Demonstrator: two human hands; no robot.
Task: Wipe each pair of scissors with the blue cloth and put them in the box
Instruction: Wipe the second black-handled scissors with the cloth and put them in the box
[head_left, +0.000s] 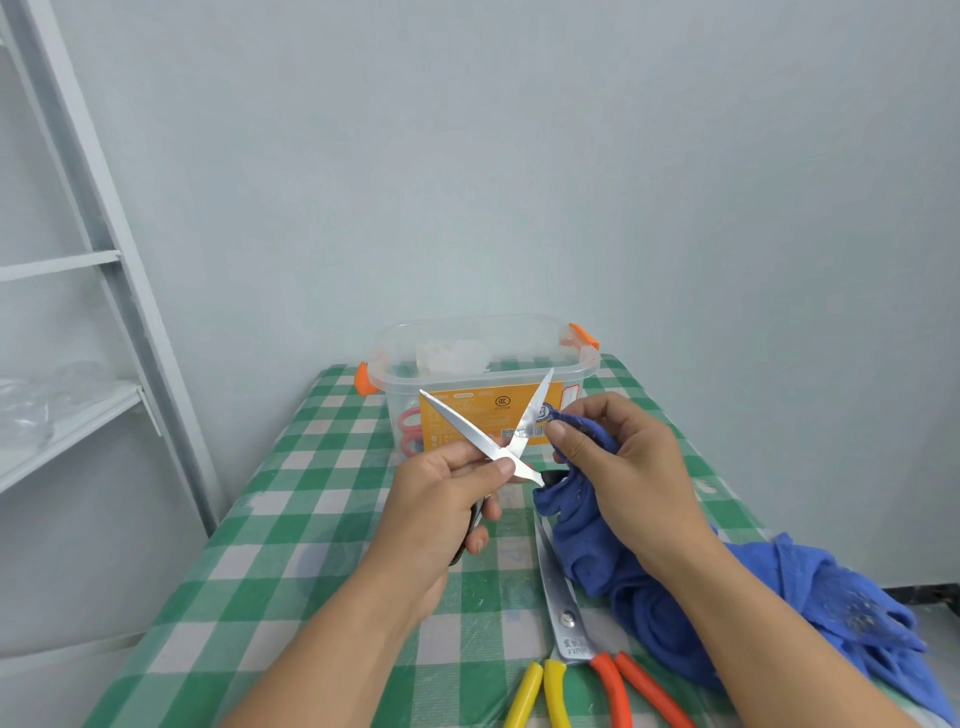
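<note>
Left hand (441, 493) grip holds open steel scissors (498, 436); right hand (613, 457) grip pinches blue cloth (675, 587) on blade. Clear plastic box (483, 384) behind, centre frame; orange-handled scissors (571, 618) lower centre on checked counter (291, 519).

Lighting: bright, even, cool and diffuse from my feed; I cannot place a single source. Shadows: soft and faint, one beneath the left hand (441, 499) on the table (291, 530). Glare: white sheen on the open scissors (493, 436) blades, milder shine on the clear box (483, 364) rim. Distortion: wide-angle bowing, the shelf frame (98, 228) leans strongly at the left edge. Focus: centre fairly sharp, label print on the box unreadable, blue cloth (727, 597) softer toward the lower right corner
</note>
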